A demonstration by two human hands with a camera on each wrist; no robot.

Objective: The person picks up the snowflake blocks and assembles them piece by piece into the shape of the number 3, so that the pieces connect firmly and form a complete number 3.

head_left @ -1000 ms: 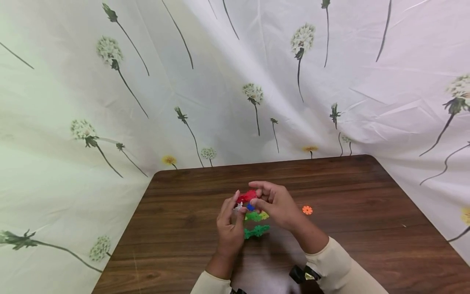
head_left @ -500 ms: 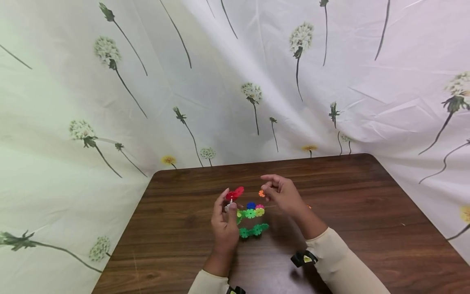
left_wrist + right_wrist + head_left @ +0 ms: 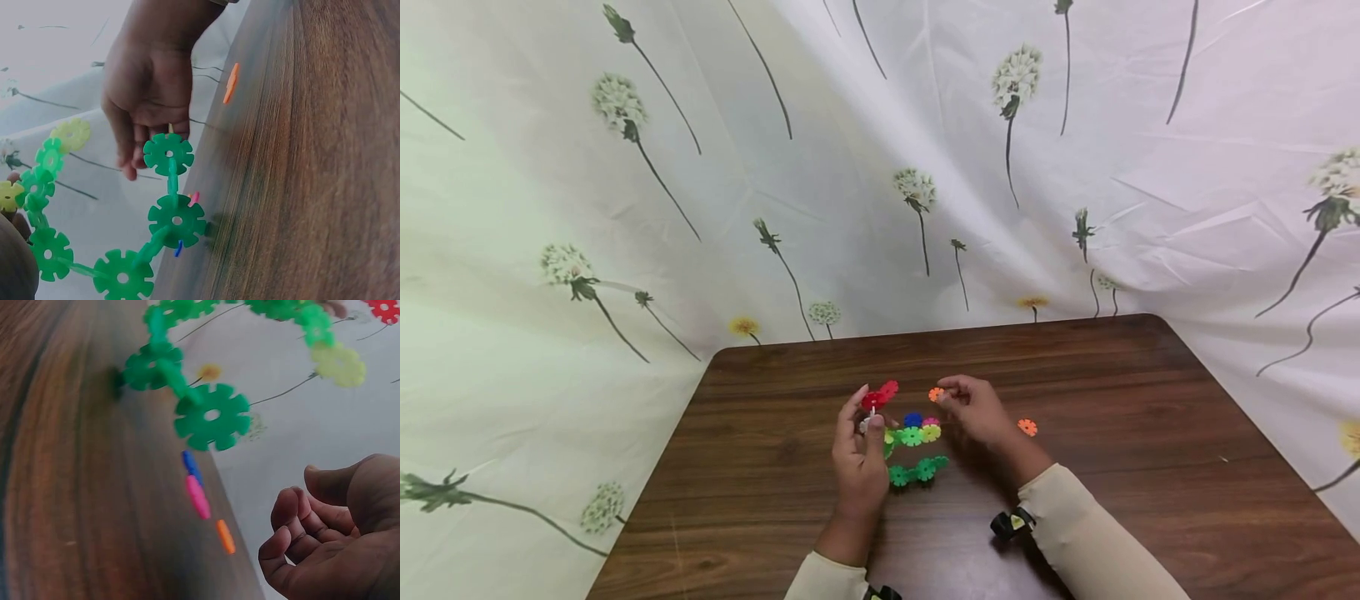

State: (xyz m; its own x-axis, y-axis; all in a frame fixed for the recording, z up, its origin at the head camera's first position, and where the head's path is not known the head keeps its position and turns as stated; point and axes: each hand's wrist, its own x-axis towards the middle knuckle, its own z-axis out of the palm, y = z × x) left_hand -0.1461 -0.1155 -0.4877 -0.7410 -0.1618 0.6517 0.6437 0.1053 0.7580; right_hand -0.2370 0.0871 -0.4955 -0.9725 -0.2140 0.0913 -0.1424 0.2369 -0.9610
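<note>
Head cam's got the left hand (image 3: 859,471) gripping a chain of linked plastic flower discs (image 3: 912,436) over the wooden table (image 3: 775,467). Right hand (image 3: 979,411) is basically empty, fingers loosely curled, just beside a loose orange disc (image 3: 936,395).

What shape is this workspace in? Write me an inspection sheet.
Surface: dark wood-grain table.
Job's things: chain of linked discs, mostly green, in the left hand; red discs close by that hand; blue disc, pink disc and two orange discs on the table.
Clutter: small pale fleck, unidentifiable.
Hands: left holds the chain; right hand holds nothing, near one orange disc.
Cables: nothing seen.
Surroundings: dandelion-print cloth behind the table.
</note>
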